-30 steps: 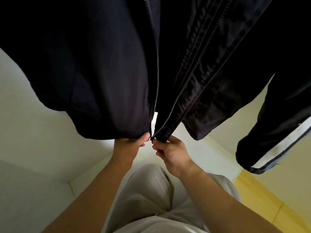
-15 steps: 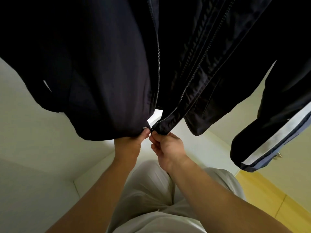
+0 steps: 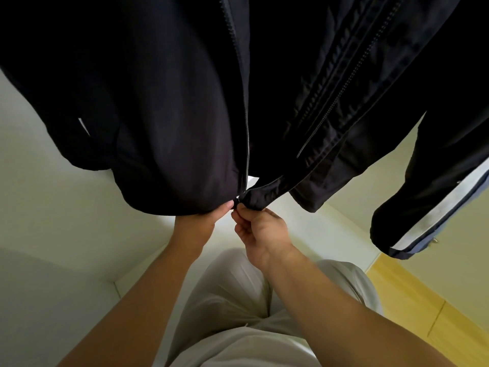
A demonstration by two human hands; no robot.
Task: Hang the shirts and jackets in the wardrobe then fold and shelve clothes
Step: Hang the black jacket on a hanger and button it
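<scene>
A black zip-up jacket (image 3: pixel 164 107) hangs above me and fills the top of the head view, its front open along the zipper (image 3: pixel 247 144). My left hand (image 3: pixel 197 223) grips the bottom hem of the left front panel by the zipper's end. My right hand (image 3: pixel 260 229) pinches the bottom corner of the right front panel (image 3: pixel 255 198). The two corners meet between my thumbs, where a small metal zipper piece (image 3: pixel 237 200) shows. The hanger and rail are out of view.
A second dark garment with a white and blue stripe (image 3: pixel 434 207) hangs to the right. White wardrobe panels (image 3: pixel 58 207) lie below and left, a yellow floor (image 3: pixel 423 308) at lower right. My light trousers (image 3: pixel 238 300) are beneath my arms.
My hands have risen slightly and drawn the two bottom corners of the jacket together, closing the gap between them. The striped garment on the right has swung a little.
</scene>
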